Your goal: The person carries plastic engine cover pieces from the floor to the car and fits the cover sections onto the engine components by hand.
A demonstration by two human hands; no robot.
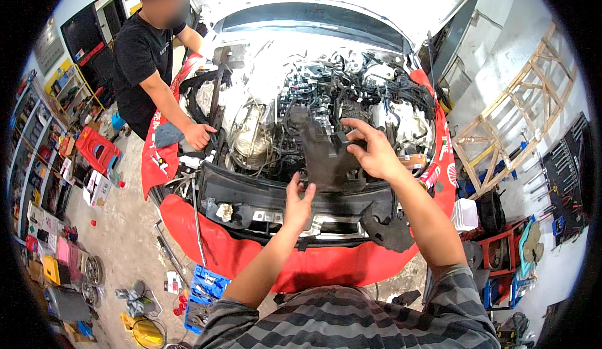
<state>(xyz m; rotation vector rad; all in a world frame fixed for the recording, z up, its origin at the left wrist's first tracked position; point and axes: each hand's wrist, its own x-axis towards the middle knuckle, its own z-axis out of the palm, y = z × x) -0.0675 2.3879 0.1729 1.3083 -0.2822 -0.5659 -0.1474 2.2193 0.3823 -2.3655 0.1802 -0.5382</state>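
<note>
a dark, irregular plastic panel (329,161) is being handled above the front of an exposed car engine (313,92); the step in hand is judged to be the steadying or positioning of this panel. for the next move, a sure hold on both edges and a check of its alignment with the parts beneath appear to be called for.

the panel lies between the 2 hands and reaches forward over the engine. the right hand (376,151) is set at its upper right edge, thumb and fingers curved and partly apart; whether the panel is pinched there cannot be told. the left hand (298,205) is spread wide near the lower left edge, with nothing seen in its grasp.

nearer the body, a black front trim cover (232,185) is seen, with a red protective cover (204,233) draped below it. at far left, a co-worker's hand (198,137) is rested near a grey cloth (168,135).
</note>
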